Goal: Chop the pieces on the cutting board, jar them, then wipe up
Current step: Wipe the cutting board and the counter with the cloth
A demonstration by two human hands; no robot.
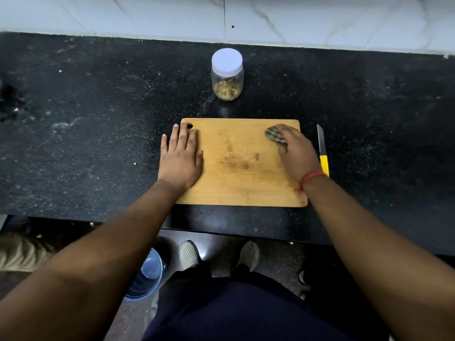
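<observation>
A dark speckled desk (98, 134) spans the frame's middle. On it: a lidded jar (227, 74) at upper centre, a board (241, 166) below it, a knife (323, 151) just right of the board.

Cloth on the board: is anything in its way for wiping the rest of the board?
Nothing visible on the board blocks the cloth under the right hand. Only the left hand lies flat over the left edge. The knife lies off the board to the right, the jar behind.
</observation>
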